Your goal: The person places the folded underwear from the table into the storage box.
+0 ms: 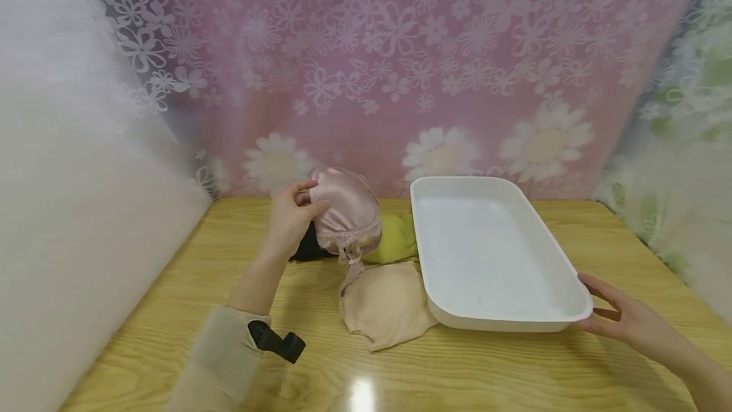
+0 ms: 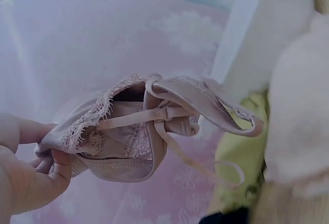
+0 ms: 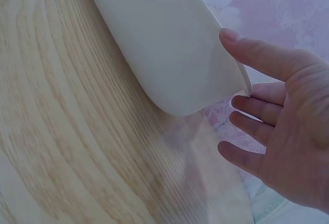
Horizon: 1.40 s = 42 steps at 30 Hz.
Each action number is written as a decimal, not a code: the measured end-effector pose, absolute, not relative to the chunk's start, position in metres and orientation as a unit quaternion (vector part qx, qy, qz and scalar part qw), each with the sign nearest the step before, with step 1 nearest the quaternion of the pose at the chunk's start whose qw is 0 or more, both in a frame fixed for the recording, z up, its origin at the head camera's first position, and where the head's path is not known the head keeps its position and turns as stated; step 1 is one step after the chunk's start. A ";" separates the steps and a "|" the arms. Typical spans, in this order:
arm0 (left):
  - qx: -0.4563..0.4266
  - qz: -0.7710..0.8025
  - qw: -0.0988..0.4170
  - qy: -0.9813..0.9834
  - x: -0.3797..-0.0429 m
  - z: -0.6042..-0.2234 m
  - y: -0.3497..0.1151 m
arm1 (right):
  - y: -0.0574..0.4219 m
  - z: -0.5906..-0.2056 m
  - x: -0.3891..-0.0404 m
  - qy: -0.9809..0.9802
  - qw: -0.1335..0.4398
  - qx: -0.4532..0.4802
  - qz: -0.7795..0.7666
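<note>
In the head view my left hand (image 1: 288, 218) pinches a pink satin bra (image 1: 345, 202) by its edge, thumb against fingers. The bra hangs above the table, with lace and thin straps dangling in the left wrist view. Below and beside it lie a beige bra-like garment (image 1: 391, 304), a yellow-green garment (image 1: 397, 237) and a black cloth (image 1: 311, 247), mostly hidden. My right hand (image 1: 623, 316) holds the near right corner of a white tray (image 1: 497, 324) between thumb and index finger; in the right wrist view its other fingers are spread off the tray.
The wooden table (image 1: 320, 367) bears everything. A pink flowered curtain (image 1: 366, 81) closes off the back, a pale wall (image 1: 103, 177) stands at left, and a green-patterned sheet (image 1: 675, 164) at right. A black wrist strap (image 1: 277, 341) sits on the left sleeve.
</note>
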<state>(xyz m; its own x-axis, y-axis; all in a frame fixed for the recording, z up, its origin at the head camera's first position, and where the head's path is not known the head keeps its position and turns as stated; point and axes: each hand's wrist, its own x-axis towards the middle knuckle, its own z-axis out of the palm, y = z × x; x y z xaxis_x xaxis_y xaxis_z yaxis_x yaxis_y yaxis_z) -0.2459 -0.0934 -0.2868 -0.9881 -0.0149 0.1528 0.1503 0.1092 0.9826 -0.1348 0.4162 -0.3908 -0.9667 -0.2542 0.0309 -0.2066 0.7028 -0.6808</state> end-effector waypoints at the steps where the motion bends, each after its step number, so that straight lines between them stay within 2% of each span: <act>1: -0.048 -0.682 0.058 -0.727 -0.248 -0.284 -0.088 | 0.416 -0.391 -0.135 0.920 0.032 -0.127 -0.369; 5: -0.053 -0.718 0.047 -0.693 -0.259 -0.272 -0.068 | 0.420 -0.392 -0.135 0.913 0.021 -0.143 -0.381; 15: -0.089 -0.771 0.030 -0.630 -0.287 -0.257 -0.010 | 0.419 -0.389 -0.137 0.909 0.042 -0.127 -0.395; 24: -0.079 -0.806 -0.039 -0.585 -0.314 -0.277 0.050 | 0.423 -0.390 -0.137 0.905 0.051 -0.124 -0.404; 32: -0.028 -0.852 -0.058 -0.520 -0.326 -0.304 0.098 | 0.415 -0.391 -0.133 0.897 0.032 -0.143 -0.416; 42: 0.035 -0.817 -0.053 -0.574 -0.334 -0.342 0.129 | 0.420 -0.394 -0.132 0.897 0.008 -0.157 -0.412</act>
<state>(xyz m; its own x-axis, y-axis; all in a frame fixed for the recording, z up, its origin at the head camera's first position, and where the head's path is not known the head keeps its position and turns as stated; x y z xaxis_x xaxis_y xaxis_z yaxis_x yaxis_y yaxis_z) -0.3342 0.1294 -0.3417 -0.9919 0.0470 -0.1180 -0.1270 -0.3362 0.9332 -0.1320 0.4199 -0.3940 -0.9504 -0.2884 0.1161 -0.2760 0.6108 -0.7421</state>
